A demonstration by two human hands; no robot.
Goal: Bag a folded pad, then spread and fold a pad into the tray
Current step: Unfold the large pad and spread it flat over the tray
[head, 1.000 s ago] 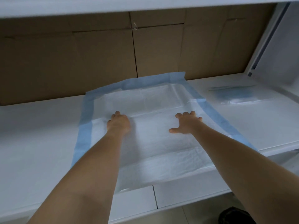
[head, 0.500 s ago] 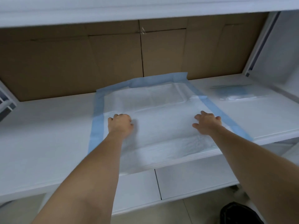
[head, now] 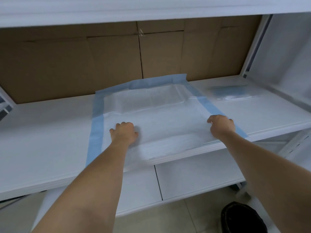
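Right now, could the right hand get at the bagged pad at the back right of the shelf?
Probably yes. The right hand rests on the spread pad, and only bare shelf lies between it and the bagged pad; nothing stands in the way.

A white shelf (head: 50, 145) carries a spread blue-bordered pad (head: 151, 105), its near edge overhanging the shelf's front. Right of the pad lies a bagged folded pad (head: 232, 95).

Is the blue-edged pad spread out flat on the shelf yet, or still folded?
Mostly spread: the pad lies open on the shelf, blue border visible on three sides, creases remaining. Its near edge overhangs the front.
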